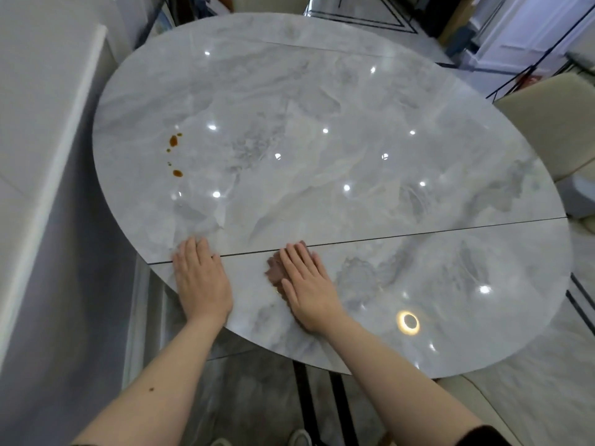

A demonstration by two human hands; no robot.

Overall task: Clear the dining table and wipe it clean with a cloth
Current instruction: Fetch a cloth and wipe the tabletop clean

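Observation:
A round grey marble dining table [322, 123] fills the view, with a dark seam running across its near part. My right hand [309, 284] lies flat with straight fingers on a brown cloth [275, 272], pressing it to the tabletop near the front edge. My left hand [201, 278] rests flat on the bare table to the left of it, fingers straight, over the seam. Several brown sauce spots [174, 141] sit on the left side of the table, well beyond my left hand.
A white counter or cabinet [48, 156] stands close along the table's left side. Cream chairs stand at the right [553, 123] and at the near right [483, 403]. Ceiling lights glare off the glossy top.

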